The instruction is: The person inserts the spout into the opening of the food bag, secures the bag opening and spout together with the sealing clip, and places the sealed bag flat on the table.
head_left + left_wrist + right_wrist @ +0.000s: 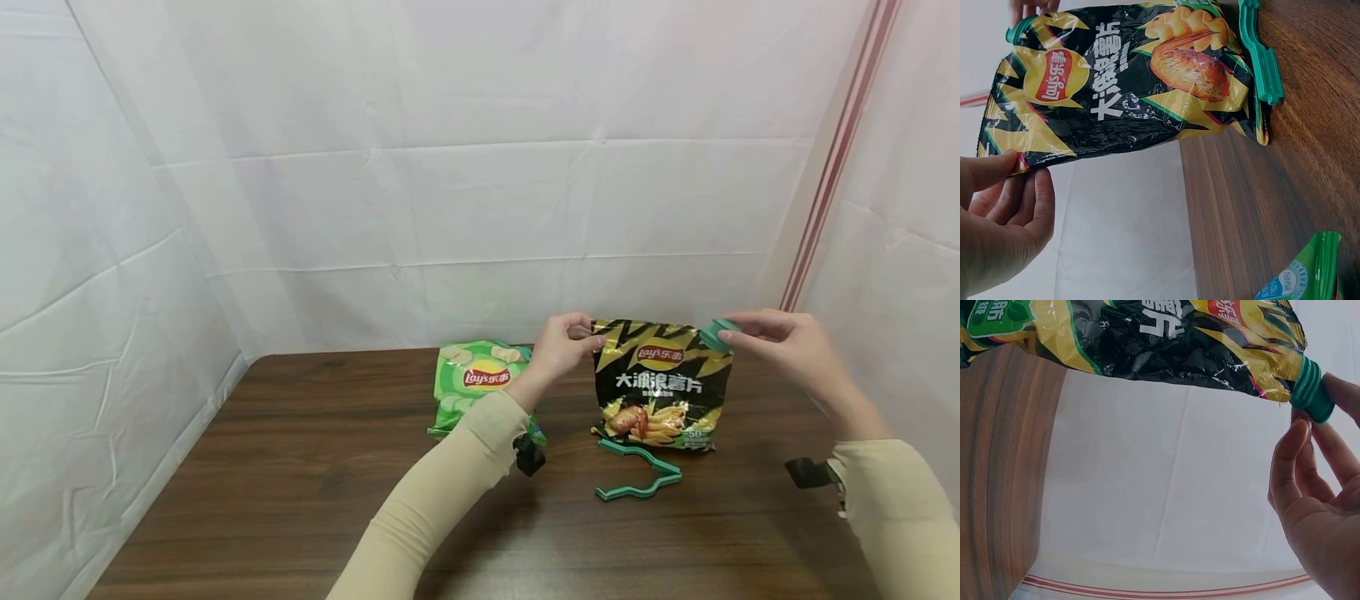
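Note:
A black and gold Lay's chip bag (660, 392) stands upright, its lower edge at the table. My left hand (558, 350) pinches its upper left corner between thumb and fingers, as the left wrist view also shows. At the bag's upper right corner sits a green threaded spout-like piece (1311, 390), which the fingertips of my right hand (787, 346) grip. Whether the bag's corner passes inside that piece cannot be seen. Just in front of the bag, a green hinged bag clip (667, 475) lies spread in a V.
A green Lay's chip bag (480, 375) lies left of the black one, partly behind my left forearm. White sheeting (480, 208) rises behind and beside the brown wooden table (322, 467). Dark wrist cameras are strapped to both sleeves.

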{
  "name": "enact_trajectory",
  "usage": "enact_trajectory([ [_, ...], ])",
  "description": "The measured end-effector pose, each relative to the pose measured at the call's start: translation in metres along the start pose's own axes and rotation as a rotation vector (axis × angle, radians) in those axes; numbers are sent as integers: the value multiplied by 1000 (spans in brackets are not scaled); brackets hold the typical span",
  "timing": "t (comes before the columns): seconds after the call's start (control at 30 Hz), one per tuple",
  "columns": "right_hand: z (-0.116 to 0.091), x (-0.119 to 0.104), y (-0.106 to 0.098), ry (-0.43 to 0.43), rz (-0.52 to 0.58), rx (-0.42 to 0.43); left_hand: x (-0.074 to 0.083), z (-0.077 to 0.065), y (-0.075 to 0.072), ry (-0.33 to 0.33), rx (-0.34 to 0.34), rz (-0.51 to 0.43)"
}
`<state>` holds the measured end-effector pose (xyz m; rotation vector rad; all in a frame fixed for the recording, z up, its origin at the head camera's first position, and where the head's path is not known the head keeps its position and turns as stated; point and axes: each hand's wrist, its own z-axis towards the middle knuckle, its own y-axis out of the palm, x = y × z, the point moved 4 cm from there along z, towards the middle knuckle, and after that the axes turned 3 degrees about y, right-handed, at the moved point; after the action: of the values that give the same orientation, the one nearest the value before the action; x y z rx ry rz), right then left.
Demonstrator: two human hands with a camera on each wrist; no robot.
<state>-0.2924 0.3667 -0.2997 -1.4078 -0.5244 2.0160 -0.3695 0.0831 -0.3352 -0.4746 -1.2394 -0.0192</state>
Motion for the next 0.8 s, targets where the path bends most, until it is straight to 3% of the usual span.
enact_trajectory([
  [0.27, 5, 6, 3, -9, -4, -1, -2, 1, 0, -3, -14, -20],
  [0.57, 4, 8, 9, 22, 28, -64, -4, 4, 1, 4, -31, -24],
  [0.8, 4, 8, 10, -1, 22, -43, -5, 4, 1, 1, -39, -26],
])
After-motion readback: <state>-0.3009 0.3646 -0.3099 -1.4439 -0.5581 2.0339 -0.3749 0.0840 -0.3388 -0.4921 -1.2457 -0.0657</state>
